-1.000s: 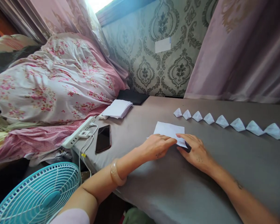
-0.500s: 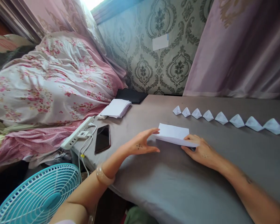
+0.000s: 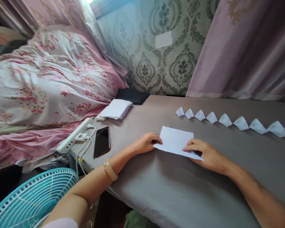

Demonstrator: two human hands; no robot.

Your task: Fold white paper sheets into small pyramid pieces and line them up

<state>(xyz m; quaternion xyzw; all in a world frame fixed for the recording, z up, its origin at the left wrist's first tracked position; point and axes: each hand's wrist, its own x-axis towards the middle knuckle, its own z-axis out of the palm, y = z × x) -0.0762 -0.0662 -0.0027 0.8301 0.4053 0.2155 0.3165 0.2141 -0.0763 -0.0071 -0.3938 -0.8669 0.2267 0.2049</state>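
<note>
Lying flat again on the grey table (image 3: 171, 190) after being lifted half a second ago, the white rectangular paper sheet (image 3: 174, 141) is now pinched at its left edge by the left hand (image 3: 146, 144) and at its right corner by the right hand (image 3: 205, 152), hands apart.

sheet (image 3: 174, 141) centre | folded row (image 3: 225, 120) behind | phone (image 3: 102, 145) left

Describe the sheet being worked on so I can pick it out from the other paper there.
On the grey table, look near its middle, in front of the row of folded paper shapes. The flat white sheet lies pinned between the left hand and right hand; unlike the paper stack, it's single.
</note>
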